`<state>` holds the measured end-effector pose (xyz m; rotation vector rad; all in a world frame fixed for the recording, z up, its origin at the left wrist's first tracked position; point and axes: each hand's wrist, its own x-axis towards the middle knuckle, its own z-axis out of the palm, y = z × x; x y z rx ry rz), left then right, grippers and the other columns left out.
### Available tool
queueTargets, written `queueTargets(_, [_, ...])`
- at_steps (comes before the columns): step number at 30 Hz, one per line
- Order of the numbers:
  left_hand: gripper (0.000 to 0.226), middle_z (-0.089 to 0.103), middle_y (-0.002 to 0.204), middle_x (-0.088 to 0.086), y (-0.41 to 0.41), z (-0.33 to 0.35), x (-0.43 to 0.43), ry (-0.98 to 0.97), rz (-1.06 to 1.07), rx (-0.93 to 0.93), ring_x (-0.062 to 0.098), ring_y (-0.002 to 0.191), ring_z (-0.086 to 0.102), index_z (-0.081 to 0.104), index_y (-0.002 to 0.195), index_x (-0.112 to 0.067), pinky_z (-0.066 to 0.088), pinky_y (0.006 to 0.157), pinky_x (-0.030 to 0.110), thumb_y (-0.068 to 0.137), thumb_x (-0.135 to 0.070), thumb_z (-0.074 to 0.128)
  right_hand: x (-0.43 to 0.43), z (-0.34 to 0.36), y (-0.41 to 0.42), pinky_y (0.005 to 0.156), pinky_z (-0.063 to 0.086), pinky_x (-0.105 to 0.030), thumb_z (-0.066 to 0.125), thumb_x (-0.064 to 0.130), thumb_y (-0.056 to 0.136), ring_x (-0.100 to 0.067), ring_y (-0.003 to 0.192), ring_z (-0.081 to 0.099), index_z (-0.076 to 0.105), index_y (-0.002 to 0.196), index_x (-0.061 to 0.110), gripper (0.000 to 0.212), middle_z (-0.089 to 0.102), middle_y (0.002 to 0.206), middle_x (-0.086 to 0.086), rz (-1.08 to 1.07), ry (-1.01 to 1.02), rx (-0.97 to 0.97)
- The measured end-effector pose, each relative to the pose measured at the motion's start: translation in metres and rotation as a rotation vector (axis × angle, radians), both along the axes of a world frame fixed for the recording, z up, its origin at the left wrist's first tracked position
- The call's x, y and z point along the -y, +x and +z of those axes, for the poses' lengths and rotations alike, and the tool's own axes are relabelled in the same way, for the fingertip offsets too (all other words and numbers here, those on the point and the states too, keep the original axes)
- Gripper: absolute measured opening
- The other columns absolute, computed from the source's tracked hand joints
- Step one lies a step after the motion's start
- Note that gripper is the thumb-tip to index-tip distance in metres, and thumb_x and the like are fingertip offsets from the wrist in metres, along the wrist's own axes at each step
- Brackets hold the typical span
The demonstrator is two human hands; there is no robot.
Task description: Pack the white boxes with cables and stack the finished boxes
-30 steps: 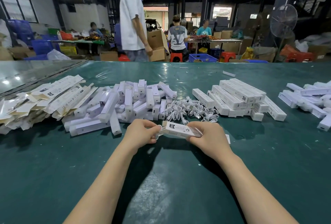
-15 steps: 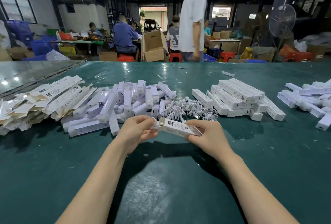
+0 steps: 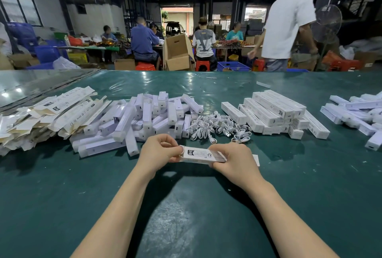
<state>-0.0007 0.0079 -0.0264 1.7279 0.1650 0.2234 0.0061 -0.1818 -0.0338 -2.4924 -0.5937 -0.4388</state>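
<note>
Green worktop | left hand pinches white box at its left end | right hand grips its right end | cables heaped behind

The bench is dark glossy green. The near box is white with black print; the cables are white. Flattened cartons at left show white faces, tan insides. Far stools are red.

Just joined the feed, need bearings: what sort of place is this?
Likely a packing workshop or warehouse: white boxes and loose cables piled on a long green table, cardboard cartons and seated workers behind.
</note>
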Motion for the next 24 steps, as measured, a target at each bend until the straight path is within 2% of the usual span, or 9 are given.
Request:
queueTargets(4, [0.029,0.053,0.056,0.005,0.0024,-0.0009,0.0019,-0.045,0.072,-0.054,0.010,0.041,0.049,0.045,0.057,-0.009,0.050,0.048,0.021,0.076,0.007,0.061,-0.0066,-0.0033,-0.0033,0.072,0.030,-0.031,0.068,0.021,0.074,-0.023,0.087,0.053,0.068,0.101,0.021,0.027,0.068,0.087,-0.001,-0.007,0.013,0.105])
queueTargets(8, [0.029,0.058,0.063,0.007,0.0026,-0.0033,-0.0010,-0.196,0.028,-0.114,0.013,0.054,0.054,0.046,0.061,-0.010,0.052,0.049,0.016,0.082,0.006,0.059,-0.0077,-0.0059,-0.0037,0.069,0.033,-0.034,0.070,0.014,0.071,-0.029,0.080,0.055,0.069,0.094,0.015,0.024,0.068,0.079,-0.005,-0.009,0.010,0.168])
queueTargets(10, [0.028,0.062,0.059,0.001,0.0026,-0.0030,-0.0045,-0.312,-0.019,-0.110,0.010,0.050,0.054,0.049,0.064,-0.011,0.049,0.047,0.014,0.083,0.008,0.057,-0.0074,-0.0062,-0.0035,0.067,0.036,-0.034,0.072,0.007,0.067,-0.030,0.076,0.056,0.071,0.091,0.013,0.025,0.067,0.075,-0.007,-0.021,0.071,0.166])
queueTargets(12, [0.030,0.062,0.055,-0.004,0.0028,-0.0038,-0.0051,-0.349,-0.043,-0.064,0.005,0.047,0.057,0.046,0.067,-0.013,0.046,0.046,0.013,0.084,0.010,0.055,-0.0069,-0.0061,-0.0030,0.071,0.037,-0.033,0.072,0.007,0.068,-0.029,0.081,0.057,0.072,0.095,0.015,0.029,0.068,0.081,-0.007,-0.042,0.108,0.130])
queueTargets(16, [0.033,0.054,0.058,-0.001,0.0028,-0.0069,-0.0016,-0.284,-0.080,0.001,0.002,0.048,0.054,0.045,0.065,-0.013,0.042,0.046,0.012,0.083,0.014,0.051,-0.0052,-0.0070,0.0000,0.073,0.031,-0.029,0.072,0.013,0.071,-0.025,0.088,0.057,0.071,0.103,0.020,0.033,0.067,0.087,-0.007,-0.061,0.125,0.070])
queueTargets(18, [0.032,0.059,0.057,-0.003,0.0027,-0.0076,-0.0016,-0.226,-0.086,0.013,0.001,0.050,0.057,0.051,0.062,-0.010,0.044,0.047,0.013,0.082,0.015,0.052,-0.0056,-0.0069,0.0002,0.073,0.030,-0.029,0.073,0.016,0.071,-0.024,0.088,0.057,0.070,0.103,0.021,0.033,0.067,0.088,-0.006,-0.055,0.118,0.059])
queueTargets(21, [0.029,0.064,0.064,0.000,0.0024,-0.0074,-0.0023,-0.163,-0.066,0.047,0.003,0.055,0.060,0.058,0.062,-0.009,0.049,0.050,0.016,0.082,0.013,0.054,-0.0047,-0.0071,0.0007,0.072,0.029,-0.029,0.073,0.016,0.070,-0.024,0.088,0.057,0.070,0.104,0.022,0.034,0.068,0.088,-0.006,-0.060,0.127,0.055])
queueTargets(24, [0.028,0.060,0.063,0.003,0.0022,-0.0062,-0.0028,-0.137,-0.055,0.052,0.003,0.046,0.049,0.063,0.062,-0.009,0.051,0.050,0.017,0.082,0.010,0.054,-0.0031,-0.0074,0.0014,0.068,0.026,-0.025,0.072,0.012,0.069,-0.024,0.086,0.056,0.071,0.104,0.022,0.036,0.068,0.087,-0.006,-0.075,0.174,0.055])
